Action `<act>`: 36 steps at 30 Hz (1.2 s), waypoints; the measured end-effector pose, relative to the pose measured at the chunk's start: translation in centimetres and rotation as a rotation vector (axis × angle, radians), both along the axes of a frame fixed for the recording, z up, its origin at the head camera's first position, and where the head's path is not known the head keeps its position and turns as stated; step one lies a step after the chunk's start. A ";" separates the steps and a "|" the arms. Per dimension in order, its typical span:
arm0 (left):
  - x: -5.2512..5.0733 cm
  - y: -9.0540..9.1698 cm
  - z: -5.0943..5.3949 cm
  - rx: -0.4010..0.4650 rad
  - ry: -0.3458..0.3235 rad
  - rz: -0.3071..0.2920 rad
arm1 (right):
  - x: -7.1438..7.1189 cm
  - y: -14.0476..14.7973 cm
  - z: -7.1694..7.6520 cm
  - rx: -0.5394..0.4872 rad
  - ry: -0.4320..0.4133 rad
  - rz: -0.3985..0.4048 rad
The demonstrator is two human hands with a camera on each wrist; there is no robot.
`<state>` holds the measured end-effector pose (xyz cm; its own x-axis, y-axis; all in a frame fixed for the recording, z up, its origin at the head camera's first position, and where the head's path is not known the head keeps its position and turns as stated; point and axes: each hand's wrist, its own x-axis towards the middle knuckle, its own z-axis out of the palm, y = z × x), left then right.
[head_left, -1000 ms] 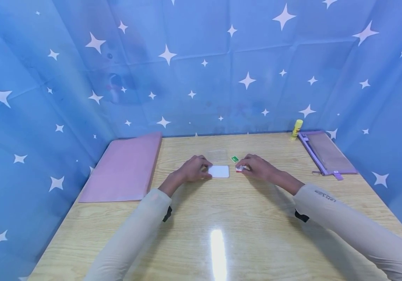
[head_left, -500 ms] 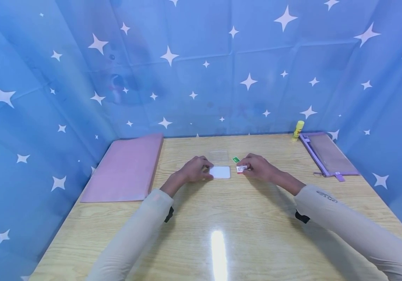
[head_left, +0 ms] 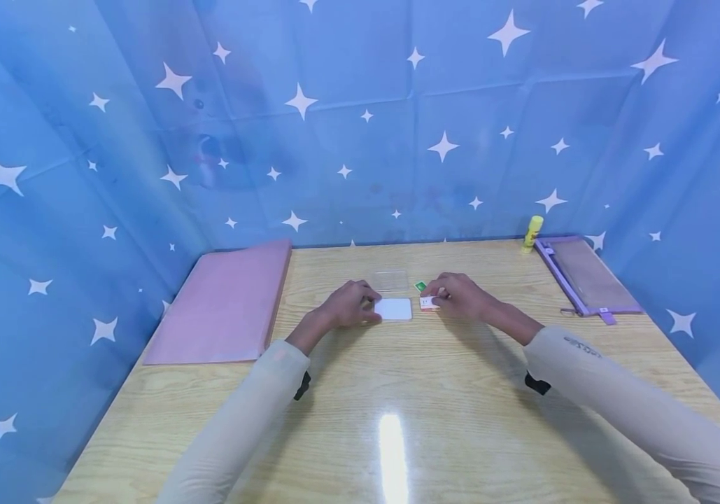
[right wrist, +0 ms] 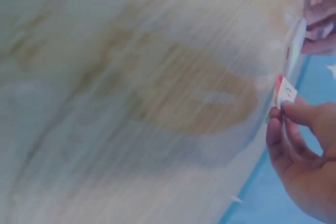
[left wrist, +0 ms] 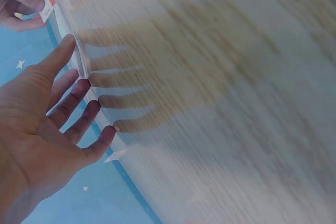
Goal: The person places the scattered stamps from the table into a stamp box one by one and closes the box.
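A flat white rectangular case (head_left: 392, 309) lies on the table; my left hand (head_left: 350, 303) holds its left end between thumb and fingers. In the left wrist view the case (left wrist: 80, 60) appears edge-on beside my left hand (left wrist: 52, 124). Just right of the case, my right hand (head_left: 460, 297) pinches a small white and red piece (head_left: 427, 304) between thumb and fingertips. The right wrist view shows this piece (right wrist: 284, 91) tilted in my right hand (right wrist: 307, 150). A small green piece (head_left: 420, 286) lies behind it, near the right fingertips.
Behind the case lies a clear plastic rectangle (head_left: 390, 281). A pink folder (head_left: 221, 304) is at the left of the wooden table (head_left: 334, 420). At the back right stand a yellow glue stick (head_left: 532, 234) and, beside it, a purple-edged pouch (head_left: 593, 276). A blue star-patterned curtain (head_left: 360, 140) surrounds the table.
The white and red piece has turned its printed face more into view and shifted slightly left with my right hand. My left hand keeps its hold on the case.
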<state>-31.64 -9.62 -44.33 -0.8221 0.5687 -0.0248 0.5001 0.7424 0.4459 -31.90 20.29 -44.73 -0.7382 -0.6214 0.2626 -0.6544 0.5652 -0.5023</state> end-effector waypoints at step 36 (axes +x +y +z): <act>-0.2 0.1 0.0 -0.027 0.002 0.018 | -0.3 -6.1 0.2 -0.042 -0.058 0.062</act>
